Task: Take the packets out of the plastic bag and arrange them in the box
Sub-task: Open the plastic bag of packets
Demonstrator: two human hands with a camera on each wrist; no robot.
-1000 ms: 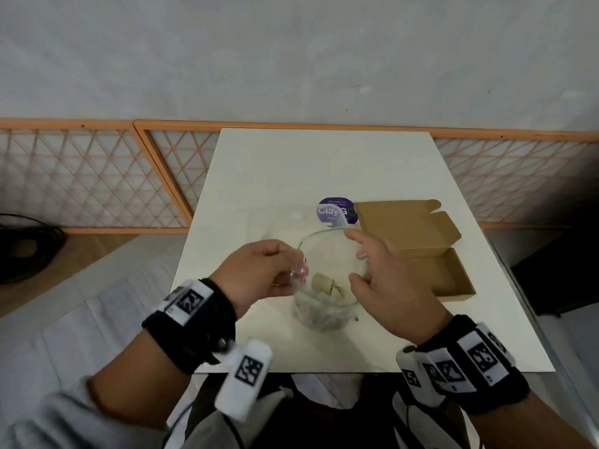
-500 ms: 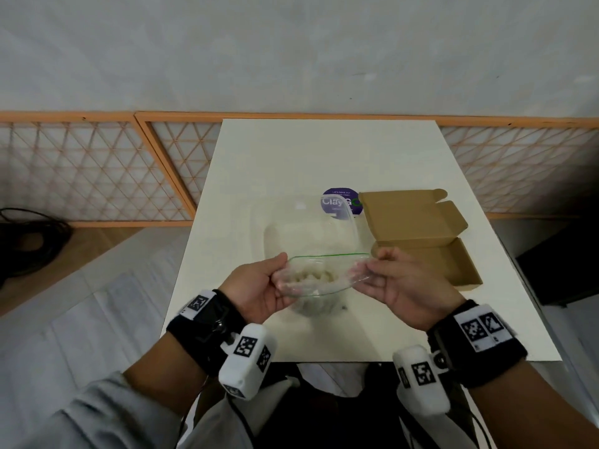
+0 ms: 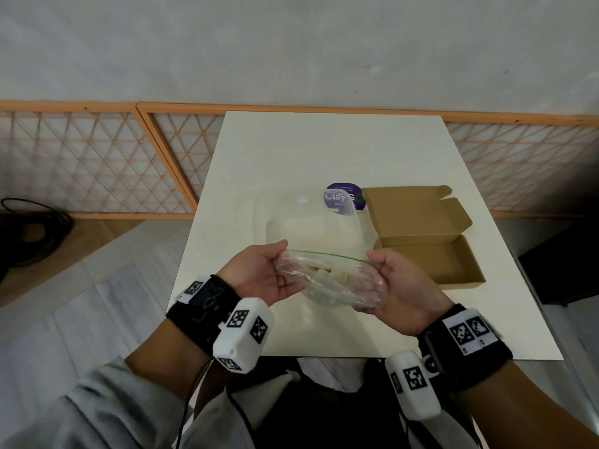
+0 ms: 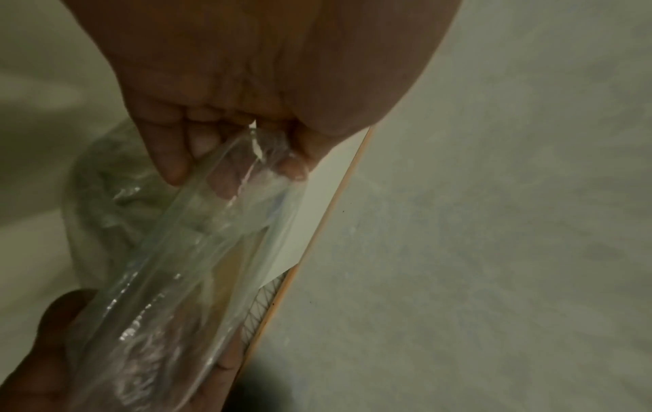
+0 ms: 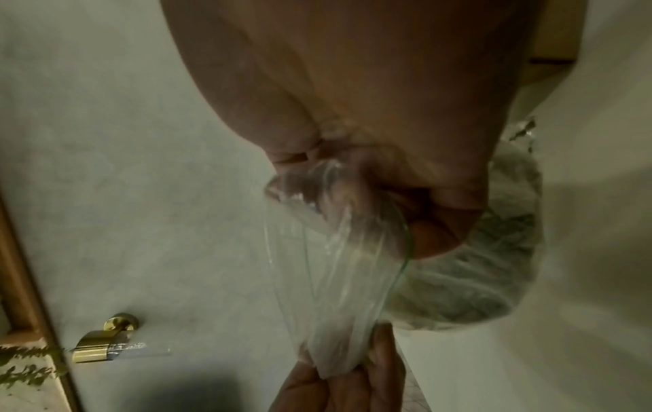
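I hold a clear zip plastic bag (image 3: 327, 280) above the table's near half, its mouth with the green zip line stretched wide between my hands. My left hand (image 3: 262, 273) pinches the left end of the mouth, palm up. My right hand (image 3: 392, 283) grips the right end. Several beige packets (image 3: 330, 273) lie inside the bag. The open brown cardboard box (image 3: 437, 260) sits just right of my right hand, its lid folded back. In the left wrist view my left hand's fingers (image 4: 169, 156) curl over the bag (image 4: 197, 251). In the right wrist view the bag (image 5: 338, 264) runs between both hands.
A white table (image 3: 324, 150) stands against an orange lattice rail (image 3: 97, 157). A purple round sticker or lid (image 3: 343, 196) lies behind the bag, left of the box lid. A dark cable coil (image 3: 32, 231) lies on the floor at far left.
Both hands turned palm up and pulled apart, stretching the bag's mouth wide. The bag rose off the table and came nearer to me.
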